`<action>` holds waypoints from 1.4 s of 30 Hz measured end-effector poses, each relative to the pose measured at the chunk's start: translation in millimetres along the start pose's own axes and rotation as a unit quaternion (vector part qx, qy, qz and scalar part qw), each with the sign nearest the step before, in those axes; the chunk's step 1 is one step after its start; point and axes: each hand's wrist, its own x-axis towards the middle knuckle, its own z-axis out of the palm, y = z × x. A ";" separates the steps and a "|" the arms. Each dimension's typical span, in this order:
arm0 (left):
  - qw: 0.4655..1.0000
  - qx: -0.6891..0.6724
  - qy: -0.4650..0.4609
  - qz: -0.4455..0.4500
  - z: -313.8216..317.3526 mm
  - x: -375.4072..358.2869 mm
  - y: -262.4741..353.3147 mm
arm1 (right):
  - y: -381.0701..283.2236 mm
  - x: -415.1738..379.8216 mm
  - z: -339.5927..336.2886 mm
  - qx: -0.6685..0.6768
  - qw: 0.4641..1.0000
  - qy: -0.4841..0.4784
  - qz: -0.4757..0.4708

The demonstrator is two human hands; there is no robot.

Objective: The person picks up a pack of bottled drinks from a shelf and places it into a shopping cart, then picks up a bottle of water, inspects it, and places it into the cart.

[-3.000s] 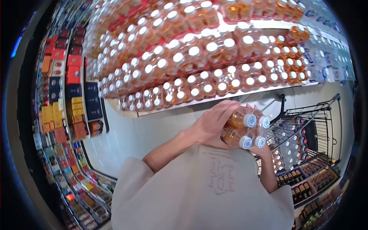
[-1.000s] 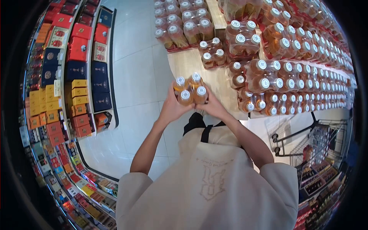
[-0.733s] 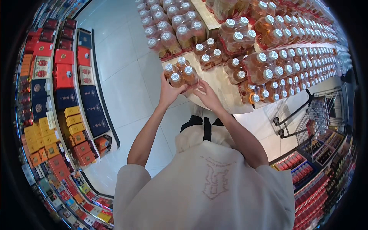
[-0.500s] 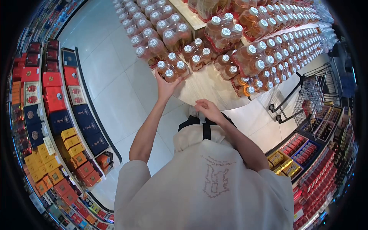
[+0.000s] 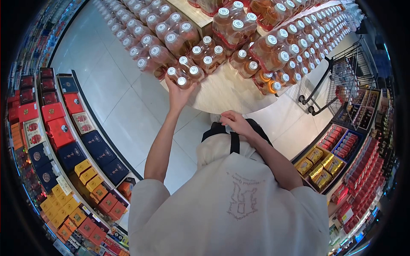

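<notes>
Evidently for steadiness, the left hand (image 5: 177,97) has its fingers around the near side of a four-pack of bottles (image 5: 184,73) at the bench (image 5: 232,96) edge; the right hand's (image 5: 237,123) fingers, loosely curled, look empty.

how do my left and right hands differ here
The left hand is around the four-bottle pack; the right hand holds no bottles.
The left hand is at the left side of the display surface; the right hand is near its front edge.
The left thumb and fingers spread apart; the right ones curl loosely.
Both are bare.
</notes>
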 end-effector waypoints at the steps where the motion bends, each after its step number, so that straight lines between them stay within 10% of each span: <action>1: 1.000 0.000 -0.004 0.000 -0.4 -0.7 -0.3 | -1.1 -0.3 -0.5 -0.004 1.000 -0.004 -0.011; 42: 0.992 -0.003 -0.023 -0.128 148.3 -63.3 97.9 | 72.7 -96.9 -152.4 0.090 0.994 0.060 -0.011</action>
